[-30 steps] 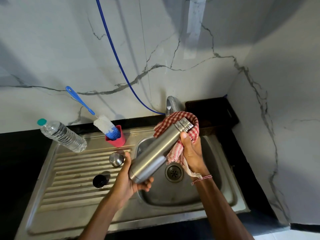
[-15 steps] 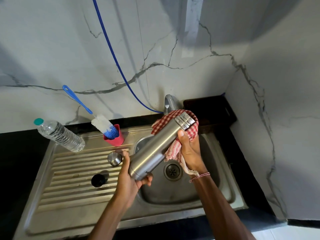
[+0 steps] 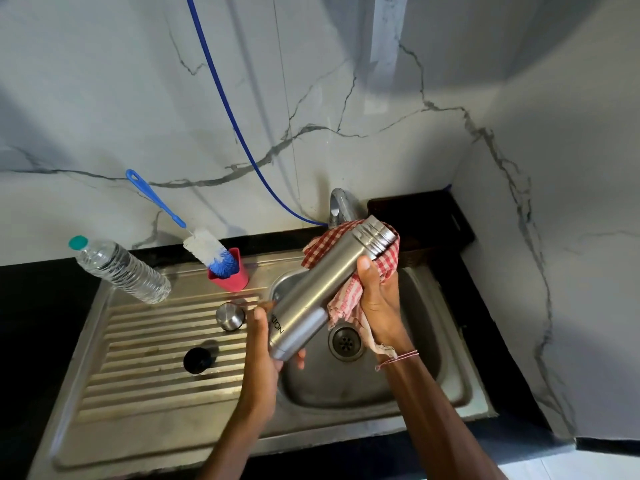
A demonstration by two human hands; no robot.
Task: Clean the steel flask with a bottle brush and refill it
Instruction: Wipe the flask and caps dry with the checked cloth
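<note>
Over the sink basin (image 3: 450, 341), both hands grip: left hand (image 3: 263, 344) steel flask (image 3: 322, 292), right hand (image 3: 377, 299) cloth (image 3: 349, 299).

Dim, cool light; soft wall shadows; wide-angle edge bending.

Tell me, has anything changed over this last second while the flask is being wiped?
Very little. The left hand keeps the steel flask by its base and the right hand keeps the checked cloth against it; the flask's tilt looks much the same. No grip was taken or released. The bottle brush in its red cup, the water bottle and both caps on the drainboard stayed put.
</note>
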